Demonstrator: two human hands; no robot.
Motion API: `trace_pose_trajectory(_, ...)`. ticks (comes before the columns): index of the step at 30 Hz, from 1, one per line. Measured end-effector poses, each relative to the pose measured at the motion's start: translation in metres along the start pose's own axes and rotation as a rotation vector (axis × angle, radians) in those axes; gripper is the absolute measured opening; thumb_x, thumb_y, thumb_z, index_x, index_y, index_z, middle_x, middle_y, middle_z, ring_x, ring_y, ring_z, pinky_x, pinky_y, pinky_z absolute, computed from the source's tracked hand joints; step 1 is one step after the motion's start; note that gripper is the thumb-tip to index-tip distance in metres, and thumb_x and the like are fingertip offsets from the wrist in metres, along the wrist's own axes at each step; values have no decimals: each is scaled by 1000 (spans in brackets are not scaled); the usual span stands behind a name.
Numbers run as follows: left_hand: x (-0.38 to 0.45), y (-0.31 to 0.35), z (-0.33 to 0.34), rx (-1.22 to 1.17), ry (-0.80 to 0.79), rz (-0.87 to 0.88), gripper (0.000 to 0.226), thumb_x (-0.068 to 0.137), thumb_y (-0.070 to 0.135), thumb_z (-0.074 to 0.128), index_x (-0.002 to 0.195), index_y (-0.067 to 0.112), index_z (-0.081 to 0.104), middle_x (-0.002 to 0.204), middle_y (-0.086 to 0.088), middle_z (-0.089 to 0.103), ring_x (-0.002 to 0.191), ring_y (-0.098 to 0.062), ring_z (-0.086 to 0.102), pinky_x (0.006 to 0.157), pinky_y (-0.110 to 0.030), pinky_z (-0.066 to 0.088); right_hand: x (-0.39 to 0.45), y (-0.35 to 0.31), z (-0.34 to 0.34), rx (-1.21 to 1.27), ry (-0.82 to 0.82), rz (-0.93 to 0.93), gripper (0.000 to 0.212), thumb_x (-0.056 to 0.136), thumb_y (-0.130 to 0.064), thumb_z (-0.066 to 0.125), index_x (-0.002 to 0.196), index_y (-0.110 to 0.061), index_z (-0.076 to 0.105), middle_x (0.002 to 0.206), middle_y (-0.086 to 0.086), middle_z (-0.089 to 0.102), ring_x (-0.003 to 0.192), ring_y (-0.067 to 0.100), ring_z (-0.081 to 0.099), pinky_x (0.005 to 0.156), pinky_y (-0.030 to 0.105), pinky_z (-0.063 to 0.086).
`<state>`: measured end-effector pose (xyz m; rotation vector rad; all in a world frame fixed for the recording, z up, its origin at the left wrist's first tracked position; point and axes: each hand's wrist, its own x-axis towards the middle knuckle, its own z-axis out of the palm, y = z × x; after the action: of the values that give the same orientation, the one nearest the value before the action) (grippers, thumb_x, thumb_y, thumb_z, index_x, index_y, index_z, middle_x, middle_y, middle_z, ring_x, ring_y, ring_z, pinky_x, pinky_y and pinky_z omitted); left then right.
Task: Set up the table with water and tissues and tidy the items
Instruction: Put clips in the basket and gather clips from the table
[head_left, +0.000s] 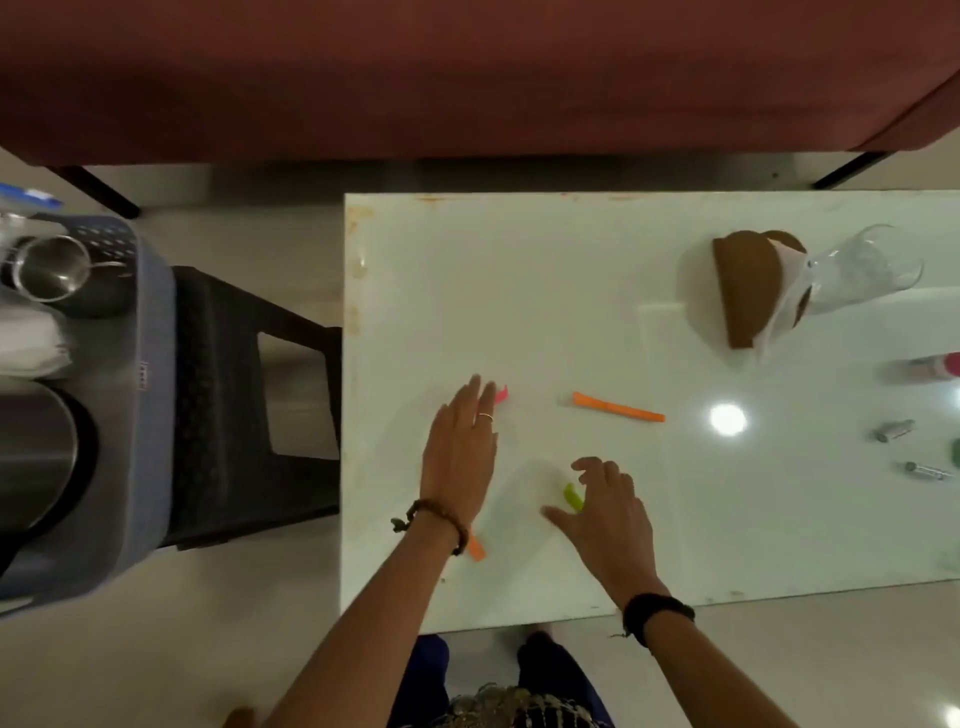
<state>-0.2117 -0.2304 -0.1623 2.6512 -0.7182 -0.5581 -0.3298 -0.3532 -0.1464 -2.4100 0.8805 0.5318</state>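
Left hand (460, 449), fingers straight, covers a pink marker (501, 395); right hand (605, 512), loosely curled, hovers at the green marker (573, 496) (no grip visible), which could roll off the table (519, 270).

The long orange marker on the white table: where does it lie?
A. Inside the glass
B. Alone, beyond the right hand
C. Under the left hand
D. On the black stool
B: the long orange marker lies alone on the table, beyond the right hand, untouched.

Table (519, 291) right of stool (249, 395), basket (150, 364) on stool, glass (862, 270) far right on table beside holder (748, 286), sofa (467, 78) behind
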Motion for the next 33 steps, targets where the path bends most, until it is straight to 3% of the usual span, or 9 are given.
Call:
trace_pose_trajectory(3,13,-3,25,160,-10,-99,50,97,8,32,146,15,20,150,-7,29,137,-21,30,109,-30,27,2,21,10,-89,-45,-57,48,80,-30,69,119,-19,42,113,-2,47,102,18,49,80,29,47)
trace_pose_trajectory(7,10,5,32,159,76,-90,49,90,-5,37,134,16,42,120,-5,51,106,-22,50,87,-30,38,7,27,10,-25,-62,-160,12,90,-15,53,101,-16,50,97,0,53,87,19,56,63,25,40)
trace_pose_trajectory(11,-20,13,-4,-216,219,-215,31,96,7,42,125,11,54,115,-8,58,104,-23,55,89,-34,46,1,-9,-9,516,-19,-19,4,88,-11,61,91,-12,59,89,3,63,77,19,59,62,28,47)
trace_pose_trajectory(15,-74,-1,-70,-666,490,-462,18,92,29,54,108,30,61,102,14,61,92,-2,61,78,-13,51,-19,-93,-29,839,-17,-108,14,81,-6,66,85,-17,60,80,-4,66,63,-2,60,52,4,42)
trace_pose_trajectory(19,-125,-71,-139,-558,772,-566,26,86,12,62,102,32,59,89,9,63,79,-6,61,68,-13,46,-50,-202,-20,907,-102,-311,33,81,-10,67,106,-25,51,78,-5,64,68,5,64,59,10,48)
trace_pose_trajectory(22,-149,-129,-165,-498,777,-656,18,86,8,59,98,21,58,90,-3,65,80,-21,62,73,-29,48,-69,-278,10,857,-116,-473,27,82,-9,66,96,-27,52,67,-12,59,62,2,59,57,12,47)
trace_pose_trajectory(24,-159,-159,-168,-413,697,-700,9,91,21,54,93,14,59,87,-7,63,80,-25,61,71,-28,45,-76,-317,37,744,-108,-552,23,83,-12,64,91,-28,50,66,-13,56,58,2,55,53,11,43)
trace_pose_trajectory(28,-158,-202,-153,-273,385,-689,17,94,22,47,97,8,57,100,-10,58,89,-28,62,77,-41,53,-73,-353,87,207,3,-658,11,91,-23,54,99,-18,49,75,-7,56,59,9,50,48,14,27)
trace_pose_trajectory(33,-144,-241,-139,-203,276,-663,17,97,15,41,106,8,53,114,-10,53,97,-28,62,85,-39,53,-58,-367,116,-250,104,-634,9,95,-22,48,98,-14,47,74,2,56,62,17,49,47,24,26)
